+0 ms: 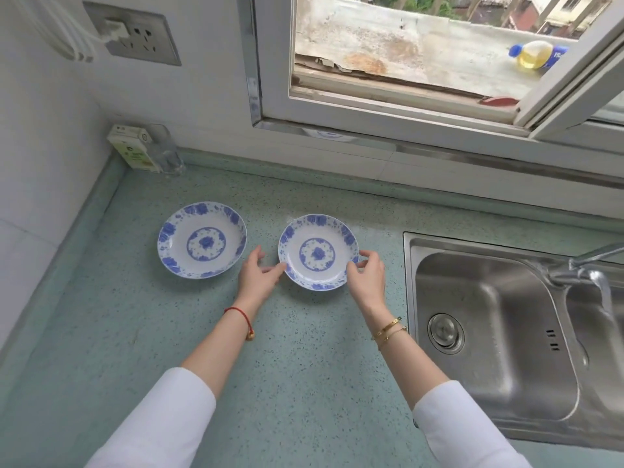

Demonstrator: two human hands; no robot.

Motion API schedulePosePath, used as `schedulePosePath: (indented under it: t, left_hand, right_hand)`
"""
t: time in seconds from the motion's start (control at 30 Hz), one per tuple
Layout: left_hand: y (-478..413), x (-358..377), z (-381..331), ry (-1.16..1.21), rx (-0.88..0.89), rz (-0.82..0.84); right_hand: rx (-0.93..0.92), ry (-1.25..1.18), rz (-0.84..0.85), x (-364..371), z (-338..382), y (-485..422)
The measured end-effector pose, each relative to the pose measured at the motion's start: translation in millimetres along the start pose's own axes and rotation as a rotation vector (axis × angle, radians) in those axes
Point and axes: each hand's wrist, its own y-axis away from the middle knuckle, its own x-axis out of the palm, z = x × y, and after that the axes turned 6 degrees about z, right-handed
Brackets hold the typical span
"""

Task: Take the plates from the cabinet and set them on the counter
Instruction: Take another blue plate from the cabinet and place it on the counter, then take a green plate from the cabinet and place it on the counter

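one plate (pixel 202 239) free | green counter (pixel 304 383), sink (pixel 489 298) | left hand (pixel 256 276) touches, right hand (pixel 368 278) pinches second plate (pixel 318 252)

Home kitchen: sink (pixel 499 332), tiled counter (pixel 304 383).

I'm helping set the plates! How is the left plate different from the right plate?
The left plate sits alone, untouched; the right plate has the left hand touching its rim and the right hand pinching it. The right plate is nearer the sink; the left plate nearer the carton. Both are white with blue flowers.
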Motion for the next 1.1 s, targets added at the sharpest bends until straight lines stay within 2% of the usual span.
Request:
schedulePosePath:
  t: [0.3, 0.53, 0.87, 1.1]
  left_hand:
    - [118, -55, -14, 0.194, 0.173, -0.208]
    - [259, -73, 9, 0.374, 0.238, -0.569]
    - [450, 6, 53, 0.552, 0.303, -1.029]
    - [582, 80, 114, 0.586, 0.254, -1.349]
  right_hand:
    - [-0.176, -0.214, 0.370, 5, 57, 84]
    - [-0.341, -0.179, 0.666, 7, 60, 163]
    - [-0.570, -0.052, 1.053, -19, 19, 271]
    - [-0.646, 0.090, 1.384, -15, -31, 373]
